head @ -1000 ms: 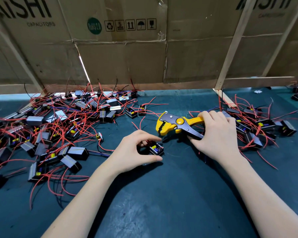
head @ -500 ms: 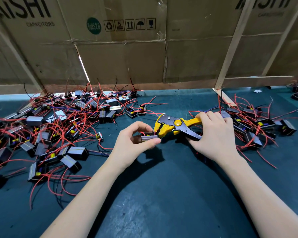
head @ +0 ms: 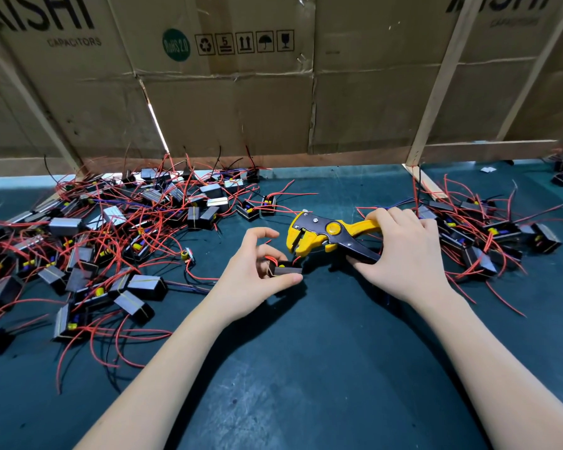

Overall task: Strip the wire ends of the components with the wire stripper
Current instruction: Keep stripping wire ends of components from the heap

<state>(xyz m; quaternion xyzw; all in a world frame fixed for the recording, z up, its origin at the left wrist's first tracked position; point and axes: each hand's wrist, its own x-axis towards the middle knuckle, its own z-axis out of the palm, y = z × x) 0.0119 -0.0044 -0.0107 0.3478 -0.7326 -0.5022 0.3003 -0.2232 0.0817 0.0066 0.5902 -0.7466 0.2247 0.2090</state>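
Our hands work low over the dark green worktop (head: 306, 368) before a cardboard wall (head: 241, 102): our left hand (head: 251, 277) pinches a small black component (head: 286, 269) just beside the head of the yellow wire stripper (head: 325, 235), whose handles our right hand (head: 407, 254) grips, with piles of red-wired components (head: 104, 248) on both sides.

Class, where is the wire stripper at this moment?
In the head view, the wire stripper sits right of centre above the green mat, gripped by the right hand, its head beside the component that the left hand holds.
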